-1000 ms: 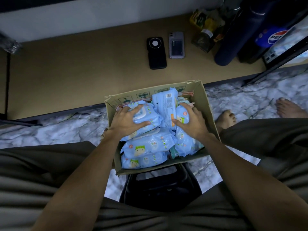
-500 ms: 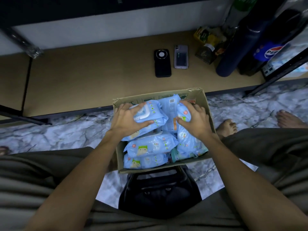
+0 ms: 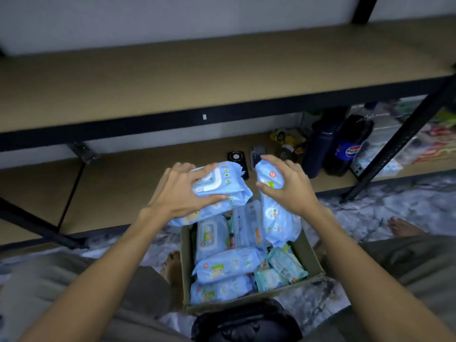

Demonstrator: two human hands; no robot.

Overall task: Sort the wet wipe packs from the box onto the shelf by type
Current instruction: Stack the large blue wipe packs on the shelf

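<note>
Both hands are now lifted above the cardboard box [image 3: 309, 253]; half a second ago they were still down inside it, pressing on the packs. The left hand [image 3: 176, 191] grips a blue wipe pack with a white flip lid [image 3: 217, 191], fingers over the top and thumb under its near edge, and the pack hangs above the far left corner of the box. The right hand [image 3: 287, 187] holds a second blue pack [image 3: 276, 213] around its upper end; this pack stands nearly upright, and its lower end is still at the far right side of the box, though I cannot tell if it touches the other packs.

Inside the box more blue packs [image 3: 228, 265] remain, and some smaller greenish packs [image 3: 283, 266] lie in its near right corner. The view has tilted up since before, so an upper shelf board [image 3: 172, 80] shows beyond the box. On the lower shelf [image 3: 118, 188] beyond the box lie two phones [image 3: 246, 156], partly hidden by the hands, and a Pepsi bottle [image 3: 350, 146] stands further right.
</note>
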